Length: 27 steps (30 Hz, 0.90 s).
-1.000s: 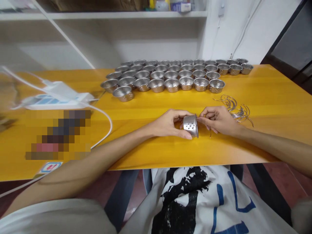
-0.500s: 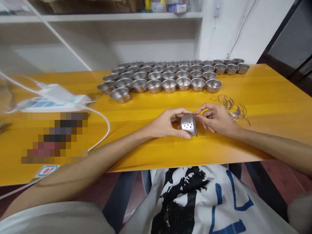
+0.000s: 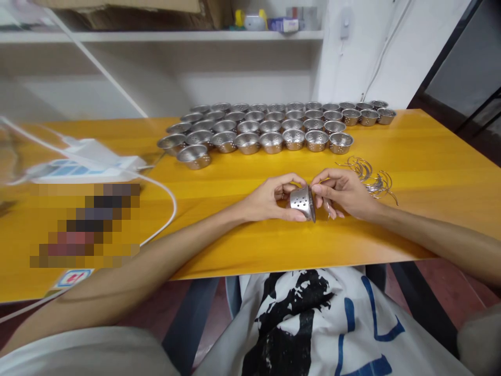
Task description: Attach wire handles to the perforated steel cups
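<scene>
Left hand (image 3: 268,200) has the silver perforated round metal cup (image 3: 300,202) gripped between thumb and fingers, tipped on its side, open rim facing right, over the near-middle of the yellow wood-look table (image 3: 235,248). Right hand (image 3: 345,192) is at the rim's far edge, thumb and index pinched close on a thin curved metal wire (image 3: 328,210); its lower part hangs below the fingers. Can't tell if the wire end is through a hole. Loose pile of curved silver wires (image 3: 378,186) just beyond the right hand. Rows of matching perforated cups (image 3: 247,143) upright on the far side. White power strip (image 3: 117,166) at left, white cable (image 3: 174,201) looping near the left forearm.
</scene>
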### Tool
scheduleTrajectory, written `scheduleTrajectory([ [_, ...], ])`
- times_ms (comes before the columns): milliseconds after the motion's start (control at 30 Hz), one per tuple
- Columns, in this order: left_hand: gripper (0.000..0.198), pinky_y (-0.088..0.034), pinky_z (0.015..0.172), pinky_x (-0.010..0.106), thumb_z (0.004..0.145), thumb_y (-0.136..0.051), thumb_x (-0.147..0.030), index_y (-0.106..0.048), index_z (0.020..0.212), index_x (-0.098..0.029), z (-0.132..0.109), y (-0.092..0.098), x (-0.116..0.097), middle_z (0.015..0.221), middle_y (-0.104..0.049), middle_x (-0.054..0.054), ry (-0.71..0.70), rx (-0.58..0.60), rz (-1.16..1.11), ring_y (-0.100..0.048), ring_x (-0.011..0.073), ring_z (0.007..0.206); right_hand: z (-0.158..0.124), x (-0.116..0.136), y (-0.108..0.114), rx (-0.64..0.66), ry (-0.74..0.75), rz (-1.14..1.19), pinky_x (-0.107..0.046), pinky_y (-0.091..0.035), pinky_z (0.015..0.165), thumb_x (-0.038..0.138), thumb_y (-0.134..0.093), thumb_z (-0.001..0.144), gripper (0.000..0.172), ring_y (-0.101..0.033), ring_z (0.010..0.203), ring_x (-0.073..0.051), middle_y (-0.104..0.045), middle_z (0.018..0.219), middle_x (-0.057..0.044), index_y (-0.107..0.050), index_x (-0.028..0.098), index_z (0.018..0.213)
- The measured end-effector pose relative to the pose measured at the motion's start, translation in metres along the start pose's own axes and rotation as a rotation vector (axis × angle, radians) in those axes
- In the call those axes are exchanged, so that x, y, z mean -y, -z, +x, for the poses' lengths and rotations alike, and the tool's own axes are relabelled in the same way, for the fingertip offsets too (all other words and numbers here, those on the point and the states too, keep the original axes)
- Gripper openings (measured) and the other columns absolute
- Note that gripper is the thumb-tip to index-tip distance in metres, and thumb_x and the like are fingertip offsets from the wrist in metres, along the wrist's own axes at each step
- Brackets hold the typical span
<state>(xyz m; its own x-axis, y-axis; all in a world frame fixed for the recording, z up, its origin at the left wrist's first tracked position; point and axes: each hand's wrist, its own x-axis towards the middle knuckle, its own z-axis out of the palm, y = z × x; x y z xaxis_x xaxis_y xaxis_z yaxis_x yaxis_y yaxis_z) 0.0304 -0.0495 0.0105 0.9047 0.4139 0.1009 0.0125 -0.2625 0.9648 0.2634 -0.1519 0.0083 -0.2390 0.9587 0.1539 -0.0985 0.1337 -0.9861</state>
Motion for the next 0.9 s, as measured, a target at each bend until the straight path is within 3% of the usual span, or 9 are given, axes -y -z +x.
scheduleTrajectory([
  [100, 0.068, -0.056, 0.086, 0.029, 0.071, -0.104, -0.043, -0.063, 0.119, -0.019, 0.002, 0.002, 0.000, 0.096, -0.078, 0.001, 0.027, 0.006, -0.042, -0.073, 0.0163, 0.088, 0.002, -0.002, 0.003, 0.096, 0.036, 0.066, -0.018, -0.049, 0.041, 0.057, -0.089, 0.095, 0.043, -0.071, 0.051, -0.011, -0.079, 0.073, -0.001, -0.076, 0.016, 0.096],
  [200, 0.070, -0.055, 0.082, 0.028, 0.070, -0.105, -0.045, -0.063, 0.120, -0.019, 0.002, 0.007, 0.002, 0.098, -0.077, 0.002, 0.054, 0.027, -0.121, -0.072, 0.0154, 0.086, 0.003, -0.004, 0.006, 0.147, 0.043, 0.120, -0.021, -0.057, 0.052, 0.054, -0.096, 0.088, 0.045, -0.079, 0.068, -0.016, -0.082, 0.083, -0.004, -0.079, 0.016, 0.103],
  [300, 0.076, -0.055, 0.081, 0.028, 0.067, -0.106, -0.049, -0.064, 0.121, -0.018, 0.003, 0.010, 0.003, 0.103, -0.077, 0.004, 0.069, 0.038, -0.185, -0.072, 0.0163, 0.087, 0.003, -0.006, 0.008, 0.141, 0.039, 0.080, -0.023, -0.056, 0.053, 0.052, -0.101, 0.081, 0.049, -0.078, 0.069, -0.016, -0.082, 0.086, -0.005, -0.076, 0.017, 0.105],
  [467, 0.072, -0.051, 0.075, 0.026, 0.071, -0.102, -0.062, -0.068, 0.116, -0.016, 0.003, 0.012, 0.002, 0.098, -0.074, 0.004, -0.007, 0.046, -0.210, -0.068, 0.0149, 0.082, 0.000, -0.006, 0.008, 0.148, 0.111, -0.236, -0.023, -0.046, 0.056, 0.059, -0.094, 0.088, 0.049, -0.059, 0.060, -0.010, -0.067, 0.072, 0.002, -0.066, 0.019, 0.088],
  [633, 0.072, -0.052, 0.076, 0.025, 0.074, -0.099, -0.065, -0.068, 0.117, -0.017, 0.002, 0.011, 0.000, 0.100, -0.074, 0.004, 0.006, 0.080, -0.190, -0.068, 0.0146, 0.083, -0.002, -0.003, 0.010, 0.237, 0.432, -0.698, -0.025, -0.037, 0.062, 0.064, -0.064, 0.111, 0.052, -0.047, 0.064, -0.011, -0.055, 0.076, 0.002, -0.059, 0.020, 0.083],
  [733, 0.074, -0.052, 0.077, 0.026, 0.076, -0.098, -0.066, -0.067, 0.122, -0.016, 0.002, 0.011, 0.002, 0.103, -0.075, 0.005, 0.040, 0.101, -0.149, -0.069, 0.0155, 0.086, -0.002, -0.005, 0.013, 0.315, 0.573, -0.905, -0.027, -0.037, 0.064, 0.061, -0.045, 0.119, 0.056, -0.045, 0.066, -0.012, -0.054, 0.084, -0.001, -0.063, 0.018, 0.088],
  [900, 0.076, -0.051, 0.076, 0.026, 0.076, -0.097, -0.067, -0.066, 0.124, -0.017, 0.002, 0.012, 0.007, 0.101, -0.074, 0.004, 0.054, 0.103, -0.116, -0.068, 0.0152, 0.084, -0.002, -0.007, 0.015, 0.334, 0.589, -1.002, -0.028, -0.038, 0.065, 0.057, -0.034, 0.122, 0.063, -0.045, 0.067, -0.013, -0.054, 0.086, -0.003, -0.066, 0.017, 0.085],
])
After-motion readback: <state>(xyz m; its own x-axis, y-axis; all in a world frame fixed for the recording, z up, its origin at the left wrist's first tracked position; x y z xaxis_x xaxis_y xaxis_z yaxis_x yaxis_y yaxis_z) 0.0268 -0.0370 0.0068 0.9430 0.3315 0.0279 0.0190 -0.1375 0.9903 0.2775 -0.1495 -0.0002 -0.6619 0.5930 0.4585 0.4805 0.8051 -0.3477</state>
